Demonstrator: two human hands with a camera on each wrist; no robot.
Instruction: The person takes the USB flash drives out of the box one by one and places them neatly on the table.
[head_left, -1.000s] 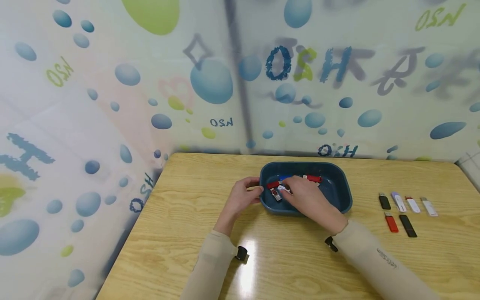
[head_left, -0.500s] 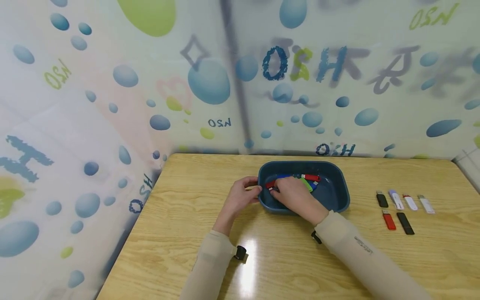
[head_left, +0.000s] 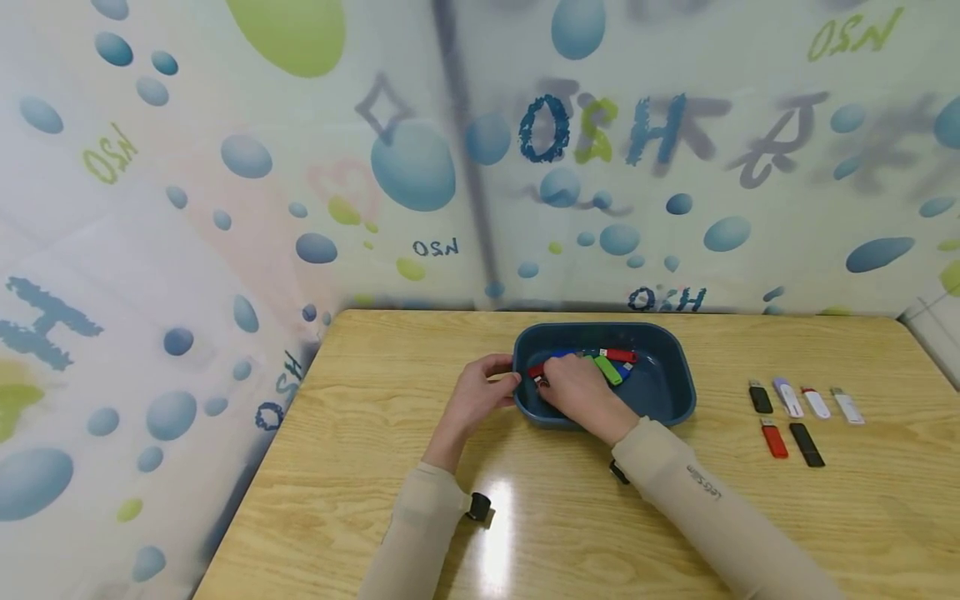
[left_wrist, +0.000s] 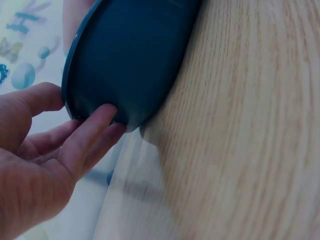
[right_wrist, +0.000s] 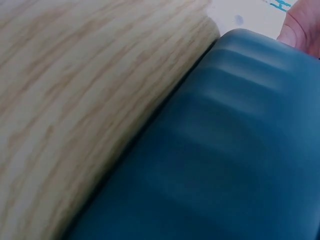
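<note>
The scene is backed by a pale wall covering (head_left: 285, 200) printed with blue and green blobs and lettering, below which a wood-grained table (head_left: 562, 533) is seen. On a clock face centred on the dark blue bin (head_left: 660, 392), twelve toward the wall covering, a beige left sleeve (head_left: 416, 529) is shown at eight o'clock and a beige right sleeve (head_left: 712, 504) at five. The bin is set on the table's far half. Its nine-o'clock end is touched by the left hand (head_left: 477, 395), whose fingers are laid extended, only slightly bent, against the outer wall, with the thumb tip at the rim. The right hand (head_left: 579, 392) is held inside the bin's nine-o'clock half; its fingertips are hidden, so whether anything is gripped cannot be told. Inside, a bright red stick (head_left: 621, 356) is seen at one o'clock, a green stick (head_left: 608, 370) near the centre, and a partly covered blue stick (head_left: 564, 354) at ten. Outside, well apart toward three and four o'clock, six USB sticks are laid in two rows: a long black stick (head_left: 807, 444) and a red one below, four others above.
</note>
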